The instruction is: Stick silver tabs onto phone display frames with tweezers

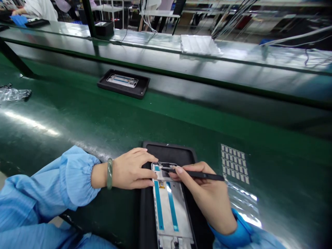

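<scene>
A silver phone frame (166, 204) with two blue strips lies in a black tray (169, 148). My left hand (135, 169), a green bangle at its wrist, rests with fingers apart and fingertips at the frame's upper left edge. My right hand (204, 190) pinches black tweezers (204, 175), whose tips are over the top part of the frame. Whether the tips hold anything is too small to tell. To the right of the tray lies a sheet of small grey rectangular pieces (234, 163).
Farther back on the green table (90, 117) is another black tray (142, 90) holding a similar frame (122, 80). Clear plastic film (243, 200) lies by my right wrist, a plastic bag (14, 94) at far left. A raised shelf runs behind; a person's sleeve (44, 10) shows beyond.
</scene>
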Motion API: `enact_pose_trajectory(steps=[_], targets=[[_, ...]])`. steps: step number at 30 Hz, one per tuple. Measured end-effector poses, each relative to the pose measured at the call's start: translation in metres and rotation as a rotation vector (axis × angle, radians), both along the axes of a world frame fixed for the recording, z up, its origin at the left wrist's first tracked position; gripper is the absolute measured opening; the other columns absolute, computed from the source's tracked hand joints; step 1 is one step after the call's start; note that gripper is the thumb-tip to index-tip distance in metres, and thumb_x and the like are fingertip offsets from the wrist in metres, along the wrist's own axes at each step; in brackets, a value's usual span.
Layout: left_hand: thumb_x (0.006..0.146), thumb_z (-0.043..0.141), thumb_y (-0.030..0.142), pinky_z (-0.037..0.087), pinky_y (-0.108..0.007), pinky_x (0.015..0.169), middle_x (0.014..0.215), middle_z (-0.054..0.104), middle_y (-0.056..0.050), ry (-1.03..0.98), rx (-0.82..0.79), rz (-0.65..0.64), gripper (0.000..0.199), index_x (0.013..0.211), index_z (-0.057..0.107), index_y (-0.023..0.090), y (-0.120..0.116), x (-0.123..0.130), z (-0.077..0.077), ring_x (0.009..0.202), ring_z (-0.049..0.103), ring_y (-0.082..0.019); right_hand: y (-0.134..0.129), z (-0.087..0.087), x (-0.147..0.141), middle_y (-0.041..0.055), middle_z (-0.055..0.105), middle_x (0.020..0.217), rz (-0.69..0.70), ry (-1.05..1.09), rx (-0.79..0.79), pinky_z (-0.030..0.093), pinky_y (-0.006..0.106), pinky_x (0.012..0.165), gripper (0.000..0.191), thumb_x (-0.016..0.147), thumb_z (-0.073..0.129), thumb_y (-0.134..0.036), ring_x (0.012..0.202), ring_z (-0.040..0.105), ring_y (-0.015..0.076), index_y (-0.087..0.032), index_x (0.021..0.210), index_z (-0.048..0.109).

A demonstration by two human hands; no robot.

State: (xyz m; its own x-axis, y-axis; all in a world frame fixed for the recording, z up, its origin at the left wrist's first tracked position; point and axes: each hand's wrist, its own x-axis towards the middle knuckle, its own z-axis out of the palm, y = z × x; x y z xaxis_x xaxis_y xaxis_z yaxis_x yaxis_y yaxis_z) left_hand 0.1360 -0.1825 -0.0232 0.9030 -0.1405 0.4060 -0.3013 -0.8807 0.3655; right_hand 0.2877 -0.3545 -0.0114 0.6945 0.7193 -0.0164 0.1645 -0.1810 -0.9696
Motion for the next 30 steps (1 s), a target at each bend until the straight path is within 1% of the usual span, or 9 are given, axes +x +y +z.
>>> enact_pose_trajectory(steps=[10,16,20,26,28,30], targets=[[0.092,0.048,0.036,0.037,-0.044,0.103,0.118,0.057,-0.013,-0.006,0.009,0.002,0.025,0.100,0.067,0.020,-0.0002,0.0003,-0.0014,0.111,0.053,-0.022,-0.0013,-0.0045,0.0008,0.0040,0.068,0.069,0.010,-0.034,-0.003,0.058,0.028,0.057,0.023,0.077,0.072,-0.038,0.065,0.069,0.0219,-0.020,0.077,0.057],[0.092,0.048,0.036,0.037,-0.044,0.103,0.119,0.056,-0.012,-0.004,0.016,0.003,0.025,0.100,0.067,0.021,-0.0003,0.0000,-0.0031,0.111,0.053,-0.022,-0.0011,-0.0033,0.0005,0.0047,0.068,0.069,0.006,-0.050,-0.030,0.058,0.031,0.057,0.023,0.077,0.072,-0.040,0.065,0.069,0.0231,-0.021,0.077,0.058],[0.092,0.047,0.036,0.037,-0.044,0.103,0.118,0.056,-0.013,0.000,0.019,0.004,0.025,0.100,0.066,0.021,0.0001,0.0008,-0.0027,0.111,0.053,-0.022,0.0000,-0.0023,-0.0003,0.0047,0.068,0.069,0.007,-0.051,-0.012,0.058,0.030,0.057,0.024,0.077,0.072,-0.040,0.064,0.069,0.0223,-0.020,0.077,0.058],[0.092,0.047,0.035,0.037,-0.045,0.103,0.117,0.057,-0.012,-0.009,0.020,0.006,0.026,0.099,0.066,0.021,-0.0005,0.0012,-0.0020,0.110,0.054,-0.022,-0.0033,-0.0052,-0.0014,0.0030,0.067,0.073,0.032,-0.033,-0.011,0.058,0.031,0.058,0.022,0.078,0.071,-0.038,0.069,0.069,0.0231,-0.022,0.079,0.057],[0.092,0.047,0.035,0.037,-0.045,0.103,0.116,0.057,-0.013,-0.012,0.013,0.006,0.025,0.100,0.067,0.021,-0.0005,0.0012,-0.0020,0.109,0.054,-0.022,-0.0048,-0.0060,-0.0020,0.0019,0.066,0.076,0.042,-0.073,-0.005,0.057,0.030,0.059,0.019,0.079,0.070,-0.036,0.071,0.068,0.0219,-0.022,0.080,0.057],[0.092,0.048,0.035,0.037,-0.044,0.103,0.115,0.058,-0.012,-0.019,0.009,0.006,0.025,0.099,0.067,0.020,-0.0004,0.0012,-0.0019,0.109,0.054,-0.022,-0.0055,-0.0053,-0.0029,0.0012,0.064,0.078,0.053,-0.192,0.000,0.055,0.030,0.061,0.015,0.080,0.069,-0.033,0.072,0.067,0.0204,-0.023,0.080,0.057]])
